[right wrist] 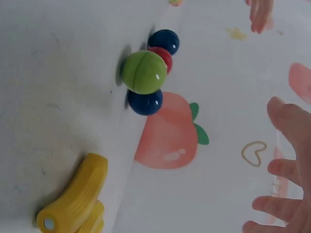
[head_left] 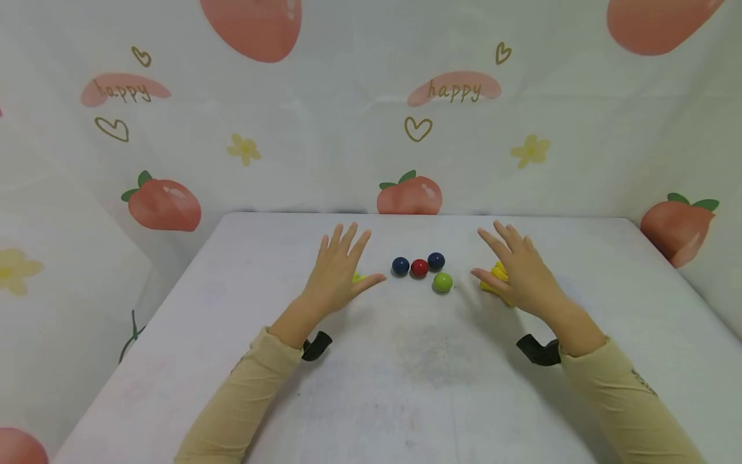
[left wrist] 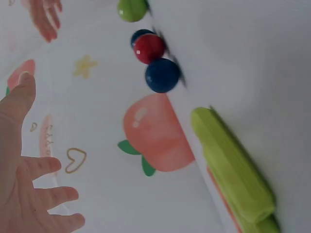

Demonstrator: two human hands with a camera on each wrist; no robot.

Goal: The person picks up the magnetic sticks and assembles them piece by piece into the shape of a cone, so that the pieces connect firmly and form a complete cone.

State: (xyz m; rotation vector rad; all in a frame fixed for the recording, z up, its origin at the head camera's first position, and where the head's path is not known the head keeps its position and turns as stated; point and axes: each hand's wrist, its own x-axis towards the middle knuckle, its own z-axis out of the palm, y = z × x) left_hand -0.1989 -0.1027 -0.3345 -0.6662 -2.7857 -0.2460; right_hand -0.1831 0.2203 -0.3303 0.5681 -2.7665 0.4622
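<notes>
the left hand (head_left: 335,274) and the right hand (head_left: 524,277) are raised over the white table (head_left: 371,406), well apart from each other, both with fingers straight and spread and with thumbs pointing inward. below the left hand, mostly hidden by it in the head view, lies a long yellow-green thing (left wrist: 235,167); the left wrist view shows its ridged body on the table, a bit of the same colour showing at its lower end. below the right hand, partly covered by it, is a yellow banana-like bunch (right wrist: 80,199), grooved along its length and with a pale spot at one end. both lie clear of the fingers in the wrist views.

between the hands sit four glossy balls in a loose cluster: a dark blue ball (head_left: 400,266) at the left, a red ball (head_left: 420,268) just beside it, a second blue ball (head_left: 436,260) slightly behind, and a green ball (head_left: 443,282) nearer the person. i cannot tell whether the red one touches its blue neighbours.

the arms wear beige sleeves (head_left: 249,393), and a black piece (head_left: 317,346) juts out at each wrist. behind the table hangs a pale cloth (head_left: 330,161) printed with peaches, yellow flowers, outlined hearts and the word "happy". a thin dark cord (head_left: 133,335) shows by the table's left edge.
</notes>
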